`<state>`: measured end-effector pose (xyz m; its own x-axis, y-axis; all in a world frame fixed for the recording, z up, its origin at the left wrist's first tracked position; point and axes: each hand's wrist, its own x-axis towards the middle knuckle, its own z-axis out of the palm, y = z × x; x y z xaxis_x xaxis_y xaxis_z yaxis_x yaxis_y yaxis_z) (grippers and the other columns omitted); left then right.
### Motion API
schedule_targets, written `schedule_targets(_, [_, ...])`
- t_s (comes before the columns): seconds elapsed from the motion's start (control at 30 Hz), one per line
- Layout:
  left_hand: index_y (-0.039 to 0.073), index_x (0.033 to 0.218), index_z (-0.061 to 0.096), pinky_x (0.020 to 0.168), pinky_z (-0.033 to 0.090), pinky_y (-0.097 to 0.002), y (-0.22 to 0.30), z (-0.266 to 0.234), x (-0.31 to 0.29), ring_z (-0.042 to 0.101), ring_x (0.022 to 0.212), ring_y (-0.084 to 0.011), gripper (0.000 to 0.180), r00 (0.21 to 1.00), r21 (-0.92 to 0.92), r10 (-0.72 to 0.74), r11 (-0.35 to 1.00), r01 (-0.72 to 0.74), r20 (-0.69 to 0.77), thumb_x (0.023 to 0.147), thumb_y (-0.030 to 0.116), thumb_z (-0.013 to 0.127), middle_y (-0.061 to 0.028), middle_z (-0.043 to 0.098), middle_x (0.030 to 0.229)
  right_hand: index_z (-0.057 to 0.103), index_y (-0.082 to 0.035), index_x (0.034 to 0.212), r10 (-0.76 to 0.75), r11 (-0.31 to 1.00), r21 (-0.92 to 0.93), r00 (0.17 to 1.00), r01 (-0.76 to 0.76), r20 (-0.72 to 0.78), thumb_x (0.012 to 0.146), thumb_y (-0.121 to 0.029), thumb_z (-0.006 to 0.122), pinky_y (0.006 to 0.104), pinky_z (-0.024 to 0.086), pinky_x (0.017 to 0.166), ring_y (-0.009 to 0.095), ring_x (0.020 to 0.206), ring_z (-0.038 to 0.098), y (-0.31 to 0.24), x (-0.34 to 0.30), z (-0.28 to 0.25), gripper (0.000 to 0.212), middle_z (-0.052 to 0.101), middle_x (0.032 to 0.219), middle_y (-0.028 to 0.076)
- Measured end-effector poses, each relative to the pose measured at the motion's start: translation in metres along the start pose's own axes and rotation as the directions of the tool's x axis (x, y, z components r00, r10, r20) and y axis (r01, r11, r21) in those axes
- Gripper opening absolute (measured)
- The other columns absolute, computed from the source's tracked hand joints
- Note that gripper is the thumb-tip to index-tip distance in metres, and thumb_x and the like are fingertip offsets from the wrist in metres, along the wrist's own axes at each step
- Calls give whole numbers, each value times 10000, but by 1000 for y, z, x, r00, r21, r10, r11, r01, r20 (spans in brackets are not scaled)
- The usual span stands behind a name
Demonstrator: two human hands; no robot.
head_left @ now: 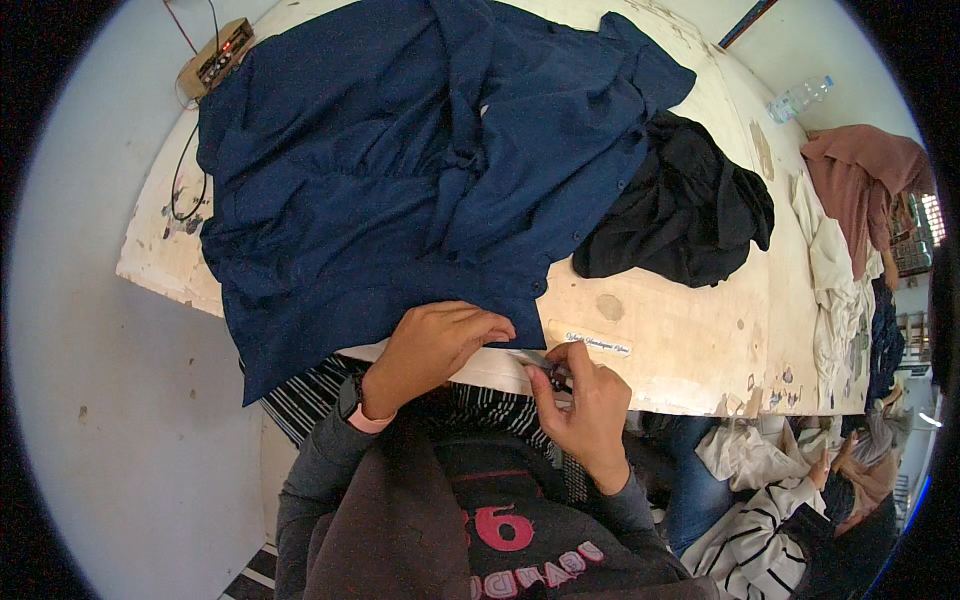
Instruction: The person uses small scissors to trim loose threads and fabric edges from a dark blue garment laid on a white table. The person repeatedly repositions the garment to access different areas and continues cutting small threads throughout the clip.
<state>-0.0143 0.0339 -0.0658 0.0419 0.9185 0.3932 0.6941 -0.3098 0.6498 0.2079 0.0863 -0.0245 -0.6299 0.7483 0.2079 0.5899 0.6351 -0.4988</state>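
A navy blue buttoned garment [330, 210] lies spread over the pale table, its hem at the near edge. My left hand [430, 350] rests at that hem, fingers together and bent over the cloth edge; its thumb is hidden. Just right of the hem's corner, my right hand [590, 410] is closed on a small dark tool [560, 377], which looks like thread snips but is mostly covered by the fingers. The tool is close to the garment's lower corner.
A crumpled black cloth [690, 205] lies right of the garment. A label strip [592, 342] is on the worn wooden table [680, 350]. At the far left sits a small box with wires [218, 58]. A plastic bottle [800, 99] and other people [865, 165] are at right.
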Motion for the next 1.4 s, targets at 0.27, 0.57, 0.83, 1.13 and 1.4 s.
schedule_targets(0.27, [50,1055,709,772,605,-352,3,-2,1,761,905,-247,130,999,-32,-31,999,31,25,933,69,669,-71,767,1065,695,-114,1079,-377,896,-249,926,369,13,820,-181,778,359,429,773,209,853,604,21,23,-8,280,672,1008,5])
schedule_targets(0.57, [79,1049,743,812,608,-345,4,1,1,751,992,-244,135,997,-39,-80,996,79,-10,924,92,695,-59,755,1170,718,-172,1087,-529,775,-362,845,518,75,810,-174,754,367,429,828,174,886,588,25,30,-6,279,668,1030,-53])
schedule_targets(0.83, [72,1049,743,818,609,-347,2,2,1,749,993,-243,135,996,-38,-90,995,90,3,929,106,692,-49,754,1170,701,-175,1059,-547,761,-376,834,529,66,842,-186,690,380,432,841,155,905,596,24,30,0,218,675,1072,-41])
schedule_targets(1.13, [81,1064,739,825,607,-352,3,1,1,749,996,-249,139,995,-55,-97,994,97,-4,939,102,681,-49,753,1182,721,-175,1115,-435,898,-91,900,431,-21,758,-194,768,372,421,766,170,870,598,24,24,-1,361,631,951,-9])
schedule_targets(1.4, [38,1217,611,772,608,-318,2,5,1,695,1039,-227,302,970,-177,-153,977,119,-188,935,49,717,-127,622,1260,704,-172,1083,-471,874,-77,875,480,111,613,-147,775,366,438,697,219,808,626,27,25,15,476,563,879,14])
